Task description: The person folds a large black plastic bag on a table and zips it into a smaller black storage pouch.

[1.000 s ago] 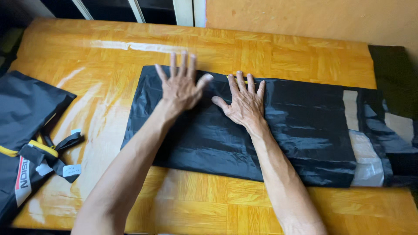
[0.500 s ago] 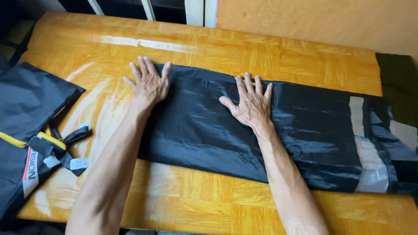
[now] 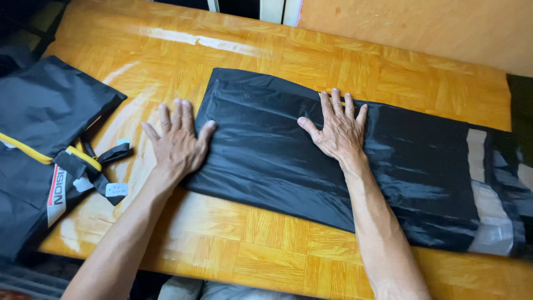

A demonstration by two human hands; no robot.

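Smoothing flat a long, folded black plastic sheet (image 3: 344, 166) on the wooden worktop (image 3: 266, 244). Pressing down with the right hand (image 3: 340, 133), fingers spread apart and flat, clamped on nothing, near the sheet's far edge. Resting the left hand (image 3: 177, 145) at the sheet's left end, fingers likewise apart, mostly on bare wood with the thumb just touching the plastic. Lying across the middle and right of the worktop, the sheet; off at the left, well apart, a black bag with yellow trim (image 3: 39, 150). Next, probably calling for flat, even palm pressure.
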